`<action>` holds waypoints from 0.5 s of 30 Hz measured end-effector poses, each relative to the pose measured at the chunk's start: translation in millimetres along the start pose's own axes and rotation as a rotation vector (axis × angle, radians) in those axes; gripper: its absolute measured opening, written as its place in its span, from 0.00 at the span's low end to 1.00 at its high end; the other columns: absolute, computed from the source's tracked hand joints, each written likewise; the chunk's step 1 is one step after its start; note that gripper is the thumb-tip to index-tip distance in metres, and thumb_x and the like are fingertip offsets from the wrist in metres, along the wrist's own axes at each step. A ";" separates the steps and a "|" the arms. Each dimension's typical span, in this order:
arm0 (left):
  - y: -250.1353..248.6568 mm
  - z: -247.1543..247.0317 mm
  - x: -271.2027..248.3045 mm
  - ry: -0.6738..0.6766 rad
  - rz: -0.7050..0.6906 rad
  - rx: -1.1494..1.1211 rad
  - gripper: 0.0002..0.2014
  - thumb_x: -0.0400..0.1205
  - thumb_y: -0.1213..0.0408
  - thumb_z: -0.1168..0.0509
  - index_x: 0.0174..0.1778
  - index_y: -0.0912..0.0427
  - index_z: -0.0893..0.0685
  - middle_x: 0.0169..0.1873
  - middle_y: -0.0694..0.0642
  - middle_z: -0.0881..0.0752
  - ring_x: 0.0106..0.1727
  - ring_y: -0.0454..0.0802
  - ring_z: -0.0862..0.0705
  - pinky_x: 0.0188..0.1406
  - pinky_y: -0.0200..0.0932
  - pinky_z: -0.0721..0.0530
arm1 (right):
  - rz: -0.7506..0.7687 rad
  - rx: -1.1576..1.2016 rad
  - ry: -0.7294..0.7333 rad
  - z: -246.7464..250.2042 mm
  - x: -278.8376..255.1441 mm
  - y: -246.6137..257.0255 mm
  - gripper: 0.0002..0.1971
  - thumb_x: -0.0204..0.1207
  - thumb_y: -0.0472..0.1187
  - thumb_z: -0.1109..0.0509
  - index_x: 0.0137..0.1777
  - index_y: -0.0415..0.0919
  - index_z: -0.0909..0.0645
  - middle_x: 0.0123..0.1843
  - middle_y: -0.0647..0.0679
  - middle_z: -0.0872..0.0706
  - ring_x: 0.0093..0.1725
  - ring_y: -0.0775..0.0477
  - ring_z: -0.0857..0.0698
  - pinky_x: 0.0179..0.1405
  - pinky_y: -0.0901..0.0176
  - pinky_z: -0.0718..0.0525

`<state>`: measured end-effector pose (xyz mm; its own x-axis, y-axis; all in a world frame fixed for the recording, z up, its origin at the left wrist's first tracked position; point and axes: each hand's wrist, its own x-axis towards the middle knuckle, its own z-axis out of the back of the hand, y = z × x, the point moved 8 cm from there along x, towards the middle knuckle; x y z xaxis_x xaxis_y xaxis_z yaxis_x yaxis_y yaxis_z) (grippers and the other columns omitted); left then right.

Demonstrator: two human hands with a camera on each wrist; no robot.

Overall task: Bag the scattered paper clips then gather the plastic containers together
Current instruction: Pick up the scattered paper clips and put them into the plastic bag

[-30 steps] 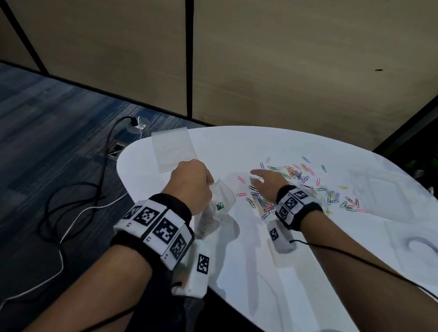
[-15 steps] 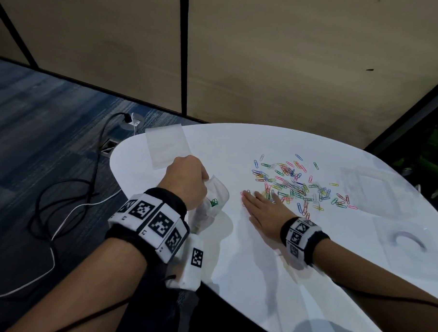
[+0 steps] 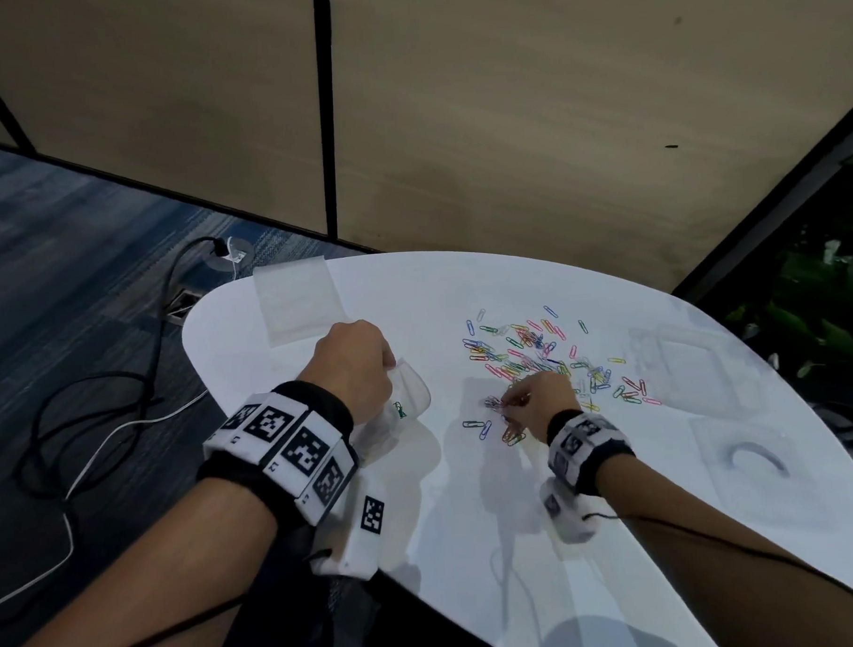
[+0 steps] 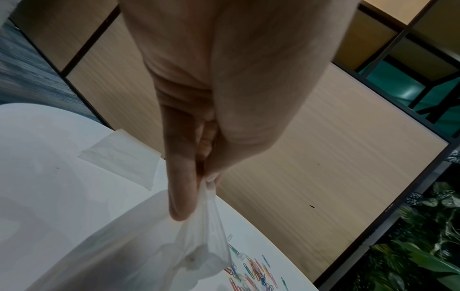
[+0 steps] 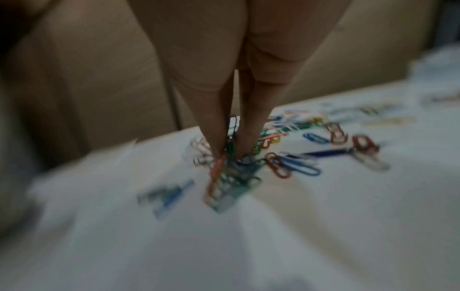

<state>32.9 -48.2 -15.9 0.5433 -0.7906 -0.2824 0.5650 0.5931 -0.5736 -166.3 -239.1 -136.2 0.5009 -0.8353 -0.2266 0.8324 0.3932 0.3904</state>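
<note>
Coloured paper clips [image 3: 538,355] lie scattered across the middle of the white round table [image 3: 473,541]. My left hand [image 3: 355,363] pinches the rim of a clear plastic bag [image 3: 406,397] above the table's left side; the left wrist view shows thumb and finger pressed on the bag [image 4: 199,246]. My right hand [image 3: 535,399] pinches a small bunch of clips [image 3: 494,402] at the near edge of the pile; the right wrist view shows that bunch of clips [image 5: 229,177] between the fingertips. Two clear plastic containers [image 3: 680,361] [image 3: 758,460] sit at the table's right.
A flat clear bag [image 3: 296,299] lies at the table's far left edge. A few loose clips [image 3: 483,428] lie nearer me. Cables [image 3: 101,411] trail over the carpet on the left. Wood wall panels stand behind, with plants [image 3: 829,305] at the right.
My right hand lay flat, fingers straight, beside the pile half a second ago. Now its fingers are drawn together on a bunch of clips. The left hand keeps its hold on the bag.
</note>
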 end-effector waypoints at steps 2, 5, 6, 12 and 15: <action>-1.7 -2.1 0.2 0.006 -0.006 0.006 0.16 0.81 0.74 0.40 0.58 0.58 0.11 0.60 0.60 0.15 0.52 0.61 0.10 0.58 0.50 0.11 | -0.211 0.403 0.039 4.8 2.4 -19.9 0.06 0.66 0.34 0.18 0.43 0.39 0.08 0.35 0.50 0.09 0.35 0.54 0.10 0.38 0.74 0.16; -4.3 -2.7 -0.2 0.009 -0.011 0.019 0.16 0.81 0.74 0.40 0.58 0.57 0.11 0.60 0.60 0.15 0.51 0.61 0.10 0.58 0.50 0.11 | -0.330 0.918 0.105 9.6 -4.4 -18.1 0.07 0.65 0.26 0.19 0.43 0.31 0.09 0.44 0.32 0.08 0.40 0.40 0.08 0.55 0.53 0.11; -5.3 -2.7 -0.7 0.011 -0.012 0.021 0.16 0.81 0.74 0.40 0.58 0.57 0.11 0.60 0.60 0.15 0.51 0.61 0.10 0.58 0.50 0.11 | -0.326 1.038 0.107 12.8 -7.3 -10.5 0.07 0.65 0.25 0.20 0.43 0.29 0.10 0.48 0.28 0.09 0.40 0.39 0.08 0.53 0.53 0.10; -12.5 -5.7 -2.2 0.015 -0.025 0.009 0.15 0.81 0.76 0.36 0.60 0.61 0.11 0.59 0.61 0.12 0.54 0.60 0.10 0.58 0.48 0.11 | -0.193 1.465 0.349 15.3 -45.7 78.5 0.13 0.75 0.24 0.29 0.59 0.19 0.18 0.49 0.32 0.10 0.44 0.45 0.08 0.44 0.65 0.11; -12.8 -9.7 -1.7 0.023 -0.026 -0.032 0.13 0.81 0.74 0.36 0.57 0.61 0.11 0.54 0.61 0.10 0.52 0.60 0.09 0.58 0.50 0.11 | -0.135 1.398 0.426 0.0 -64.7 114.3 0.14 0.74 0.24 0.28 0.59 0.19 0.18 0.44 0.35 0.10 0.40 0.47 0.09 0.43 0.66 0.12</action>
<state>18.7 -55.9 -15.5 0.5146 -0.8089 -0.2843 0.5585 0.5679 -0.6046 -103.6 -140.1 -76.9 0.6766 -0.5630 -0.4745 0.0995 -0.5686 0.8166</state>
